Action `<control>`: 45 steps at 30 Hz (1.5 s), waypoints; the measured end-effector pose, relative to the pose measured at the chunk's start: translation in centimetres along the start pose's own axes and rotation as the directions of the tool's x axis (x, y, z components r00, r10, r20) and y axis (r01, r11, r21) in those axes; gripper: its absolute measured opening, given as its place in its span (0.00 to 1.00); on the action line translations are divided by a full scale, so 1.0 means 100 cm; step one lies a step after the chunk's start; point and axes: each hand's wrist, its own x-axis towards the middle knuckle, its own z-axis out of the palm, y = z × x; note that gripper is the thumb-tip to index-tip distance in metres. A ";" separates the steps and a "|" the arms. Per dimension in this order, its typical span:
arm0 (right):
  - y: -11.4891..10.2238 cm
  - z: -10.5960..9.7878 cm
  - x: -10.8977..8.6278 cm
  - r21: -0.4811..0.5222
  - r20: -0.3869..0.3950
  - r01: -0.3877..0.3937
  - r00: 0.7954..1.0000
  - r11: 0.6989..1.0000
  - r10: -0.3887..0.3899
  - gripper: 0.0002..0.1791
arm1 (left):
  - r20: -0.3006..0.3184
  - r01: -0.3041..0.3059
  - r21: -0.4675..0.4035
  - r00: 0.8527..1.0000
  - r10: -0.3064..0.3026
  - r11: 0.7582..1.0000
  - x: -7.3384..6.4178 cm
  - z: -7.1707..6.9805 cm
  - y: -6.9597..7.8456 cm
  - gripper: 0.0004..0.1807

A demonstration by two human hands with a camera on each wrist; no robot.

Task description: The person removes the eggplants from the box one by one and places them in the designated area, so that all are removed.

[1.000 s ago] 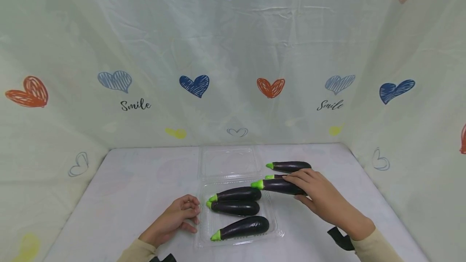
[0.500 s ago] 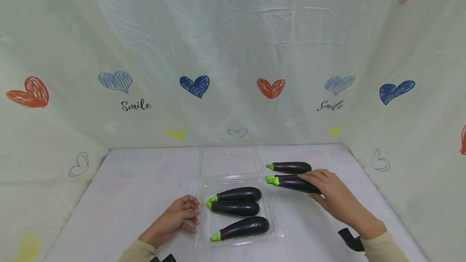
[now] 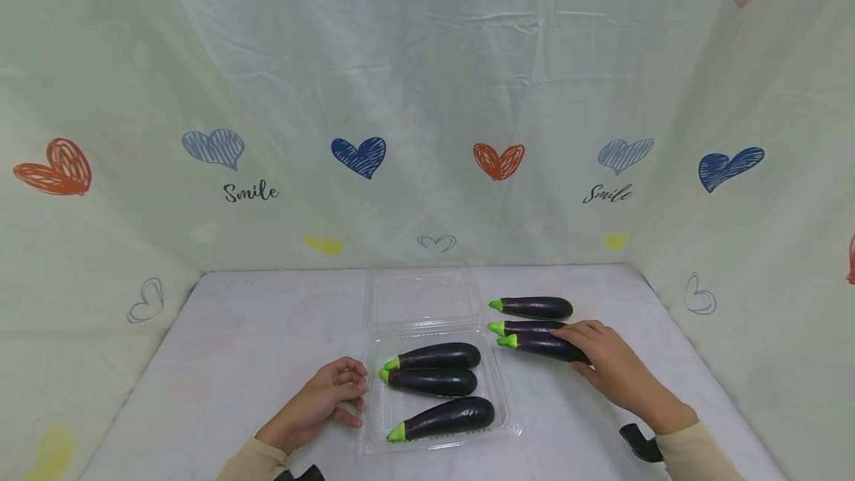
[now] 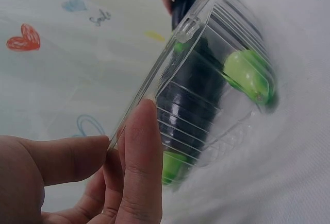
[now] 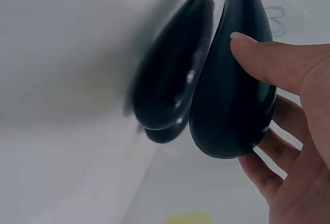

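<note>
My left hand pinches the near-left rim of a clear plastic clamshell box between thumb and fingers, plain in the left wrist view. Three dark purple eggplants with green stems lie in the box: a back one, a middle one and a front one. To the right of the box, my right hand grips another eggplant by its thick end, thumb on one side and fingers on the other. Just behind it lies a second eggplant, partly hidden, and farther back a third.
The box's lid lies folded open behind its base. A white cloth covers the table. A pale curtain printed with hearts hangs at the back and sides. A black strap shows by the right sleeve.
My right hand has carried its eggplant rightward, away from the box's back right corner, then slightly toward me, uncovering more of the eggplant behind. My left hand stays at the rim.
</note>
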 end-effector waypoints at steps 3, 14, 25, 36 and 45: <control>0.003 0.007 -0.002 0.013 0.020 -0.017 1.000 1.000 0.016 0.34 | -0.003 0.002 0.000 1.000 -0.002 1.000 0.001 0.000 0.000 0.14; 0.003 0.027 -0.006 0.013 0.061 -0.068 0.996 0.998 0.067 0.33 | -0.007 0.003 -0.007 1.000 -0.003 1.000 0.000 0.001 0.000 0.14; 0.004 0.034 -0.006 -0.076 0.028 -0.017 0.999 0.997 0.019 0.31 | -0.005 0.002 -0.012 1.000 -0.002 1.000 -0.001 0.000 0.001 0.14; 0.009 0.039 -0.003 -0.117 -0.065 0.022 0.997 0.993 -0.029 0.27 | -0.008 0.008 -0.007 1.000 -0.008 1.000 0.000 0.000 0.001 0.13; 0.013 0.042 0.003 -0.129 -0.063 0.000 0.998 0.992 -0.008 0.27 | -0.005 0.001 -0.007 1.000 -0.001 1.000 -0.001 0.001 0.001 0.14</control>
